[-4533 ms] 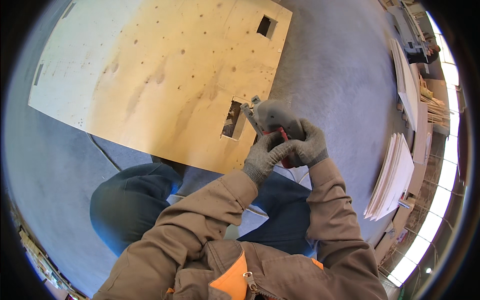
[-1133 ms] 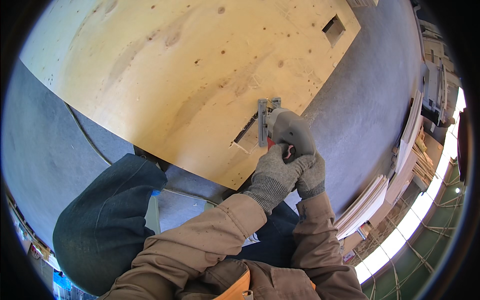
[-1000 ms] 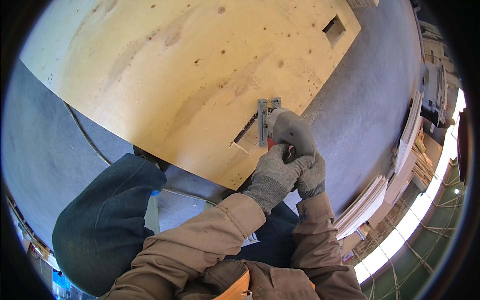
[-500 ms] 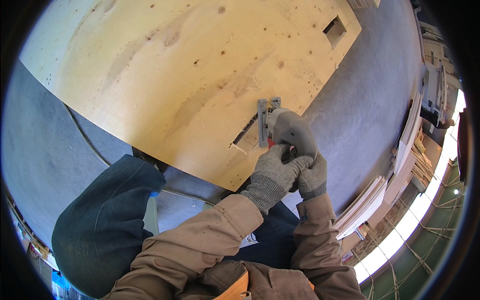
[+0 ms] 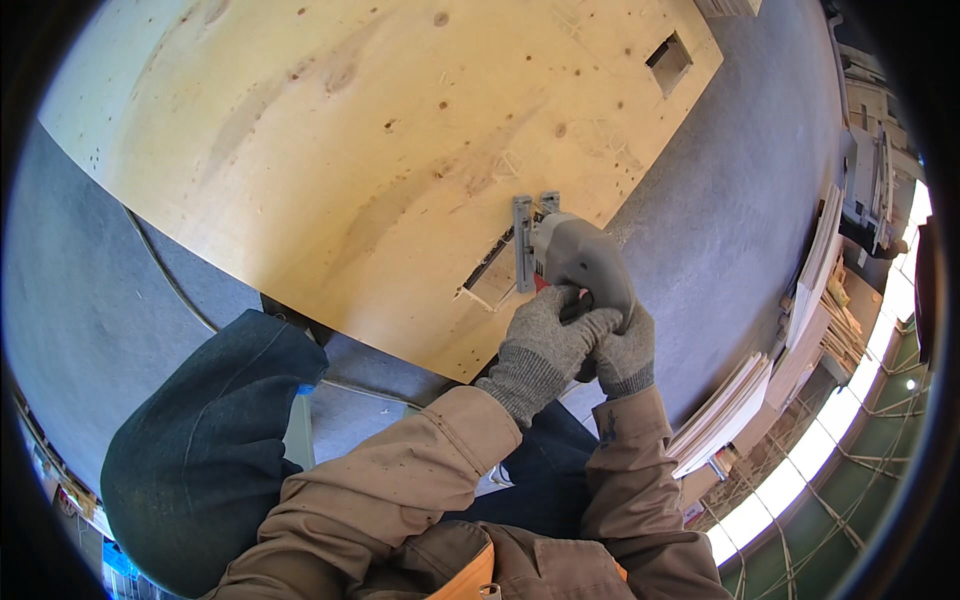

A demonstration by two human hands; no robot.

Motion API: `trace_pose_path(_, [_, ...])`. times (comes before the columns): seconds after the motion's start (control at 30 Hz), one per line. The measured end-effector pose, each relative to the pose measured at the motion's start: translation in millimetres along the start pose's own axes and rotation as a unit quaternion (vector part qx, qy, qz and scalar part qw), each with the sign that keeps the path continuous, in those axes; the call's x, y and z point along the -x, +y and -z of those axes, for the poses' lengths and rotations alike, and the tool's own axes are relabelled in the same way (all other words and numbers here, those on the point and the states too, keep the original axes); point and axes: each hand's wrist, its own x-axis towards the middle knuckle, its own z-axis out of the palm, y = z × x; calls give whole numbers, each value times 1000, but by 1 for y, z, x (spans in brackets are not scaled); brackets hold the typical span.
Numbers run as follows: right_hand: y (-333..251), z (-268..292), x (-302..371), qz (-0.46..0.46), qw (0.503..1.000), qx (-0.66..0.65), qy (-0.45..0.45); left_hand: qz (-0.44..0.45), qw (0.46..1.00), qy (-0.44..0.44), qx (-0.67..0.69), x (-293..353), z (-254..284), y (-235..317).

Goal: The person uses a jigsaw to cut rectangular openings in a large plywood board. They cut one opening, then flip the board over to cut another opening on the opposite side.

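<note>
Both my hands, in grey knit gloves, grip a grey jigsaw (image 5: 585, 258) by its handle. My left hand (image 5: 553, 332) is closed around the near part of the handle. Against it, my right hand (image 5: 625, 350) wraps the rear of the tool, its fingers partly hidden. The saw's metal base plate (image 5: 523, 245) rests on a large plywood sheet (image 5: 330, 190), at the right end of a rectangular cutout (image 5: 490, 278). The blade is hidden by the tool. Another squarish cutout (image 5: 670, 65) lies near the sheet's far right corner.
Grey floor (image 5: 740, 200) surrounds the sheet. Stacked boards (image 5: 720, 415) and more panels (image 5: 815, 265) stand along the right. A cable (image 5: 165, 265) runs over the floor at left, near my bent knee (image 5: 210, 450).
The jigsaw and both hands have shifted very slightly, a few pixels left and up. My grip on the tool is the same.
</note>
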Motion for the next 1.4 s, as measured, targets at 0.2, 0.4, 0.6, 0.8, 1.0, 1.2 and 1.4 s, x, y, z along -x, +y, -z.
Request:
trace_pose_path(0.2, [-3,2,-4,4,1000,22,-13,-11,1000,-13,21,-7,0,-10])
trace_pose_path(0.4, [-8,8,-8,-4,999,33,-39,-41,999,-5,16,-12,-1,-19])
trace_pose_path(0.6, [-13,10,-12,2,998,42,-54,-28,997,-30,62,-13,0,-16])
trace_pose_path(0.8, [-12,16,-17,-12,995,56,-78,-35,996,-39,70,-14,1,-18])
trace_pose_path(1.0, [-16,22,-21,9,990,107,-92,-57,997,-37,44,-10,0,-11])
trace_pose_path(1.2, [-20,25,-26,28,985,133,-106,-59,994,-48,84,-9,0,-8])
trace_pose_path(1.4, [-23,28,-29,32,983,135,-121,-58,995,-47,69,-13,0,-12])
